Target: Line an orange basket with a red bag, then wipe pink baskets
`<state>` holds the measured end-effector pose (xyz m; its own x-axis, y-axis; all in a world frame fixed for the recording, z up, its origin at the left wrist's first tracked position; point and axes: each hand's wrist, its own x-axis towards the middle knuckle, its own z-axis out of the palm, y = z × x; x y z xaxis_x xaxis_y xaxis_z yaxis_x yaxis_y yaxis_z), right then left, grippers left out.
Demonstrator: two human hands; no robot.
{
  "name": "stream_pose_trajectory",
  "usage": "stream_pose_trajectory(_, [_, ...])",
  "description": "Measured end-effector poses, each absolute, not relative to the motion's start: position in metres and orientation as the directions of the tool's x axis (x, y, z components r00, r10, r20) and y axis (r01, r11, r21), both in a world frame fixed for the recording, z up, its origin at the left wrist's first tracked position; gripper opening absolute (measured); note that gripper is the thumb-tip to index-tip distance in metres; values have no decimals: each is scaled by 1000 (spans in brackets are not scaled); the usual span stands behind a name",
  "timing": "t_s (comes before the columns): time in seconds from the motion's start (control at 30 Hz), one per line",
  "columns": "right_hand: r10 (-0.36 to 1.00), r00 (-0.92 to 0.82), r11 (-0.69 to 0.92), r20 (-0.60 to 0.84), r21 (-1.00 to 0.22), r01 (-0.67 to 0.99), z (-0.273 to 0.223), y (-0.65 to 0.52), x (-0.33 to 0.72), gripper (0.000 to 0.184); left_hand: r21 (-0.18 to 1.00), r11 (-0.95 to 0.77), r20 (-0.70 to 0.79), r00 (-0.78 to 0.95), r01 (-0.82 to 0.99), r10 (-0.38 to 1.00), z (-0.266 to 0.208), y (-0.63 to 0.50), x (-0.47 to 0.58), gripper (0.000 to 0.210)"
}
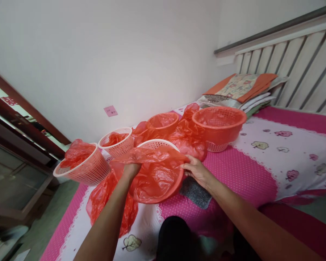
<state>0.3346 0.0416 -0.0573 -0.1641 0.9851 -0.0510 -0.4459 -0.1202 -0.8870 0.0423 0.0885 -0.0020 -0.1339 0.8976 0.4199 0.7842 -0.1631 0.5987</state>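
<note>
A white plastic basket (pixel 159 142) stands in front of me, its near part covered by a thin red plastic bag (pixel 154 181). The bag is spread over the rim and sags inside. At the bag's left side is my left hand (pixel 132 169), closed on the film, with its fingertips behind the plastic. My right hand (pixel 197 170) pinches the bag's edge between thumb and fingers at the right of the rim. Below that hand a dark grey cloth (pixel 196 192) lies on the bed. A crumpled red bag (pixel 111 203) rests beside my left forearm.
Around the basket stand a bag-lined basket (pixel 222 132) at right, another lined basket (pixel 164 121) behind, and two pale baskets (pixel 119 145) (pixel 89 172) at left holding red bags. Folded bedding (pixel 241 87) is piled by the headboard (pixel 296 69). A wall (pixel 125 61) rises behind the bed.
</note>
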Motion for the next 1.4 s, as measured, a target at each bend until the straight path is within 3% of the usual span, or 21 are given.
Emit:
stream_pose_trajectory(0.13, [988,-157,-76,-4,-887,-455,-55,40,335,34,606,-158,330,-65,780,942,-5,87,60,5])
stream_pose_trajectory(0.27, [987,-157,-53,20,-894,-445,-53,40,336,31,657,-160,292,-53,736,955,-2,83,70,9])
stream_pose_trajectory(0.4, [988,-152,-45,23,-900,-433,-53,41,336,33,748,-191,297,-63,636,953,5,81,78,33])
stream_pose_trajectory(0.6, [991,-133,-38,22,-901,-432,-55,43,334,34,856,-267,371,-168,443,913,9,60,92,48])
stream_pose_trajectory(0.67, [991,-133,-37,23,-902,-430,-55,42,333,33,807,-323,475,-220,495,852,15,57,93,47])
stream_pose_trajectory(0.77, [992,-125,-30,23,-911,-410,-55,41,332,35,635,-381,648,-195,671,736,27,67,92,46])
stream_pose_trajectory(0.9, [984,-174,-25,46,-922,-386,-55,38,331,36,484,-415,658,-7,770,753,37,96,90,46])
stream_pose_trajectory(1.07, [976,-198,3,85,-925,-381,-55,36,332,36,475,-436,563,116,764,818,28,128,92,41])
stream_pose_trajectory(1.27, [970,-216,41,112,-951,-307,-60,39,331,33,488,-399,502,124,777,856,18,151,87,35])
stream_pose_trajectory(1.4, [969,47,245,241,-964,-106,-60,41,333,37,505,-384,505,97,773,858,13,154,88,43])
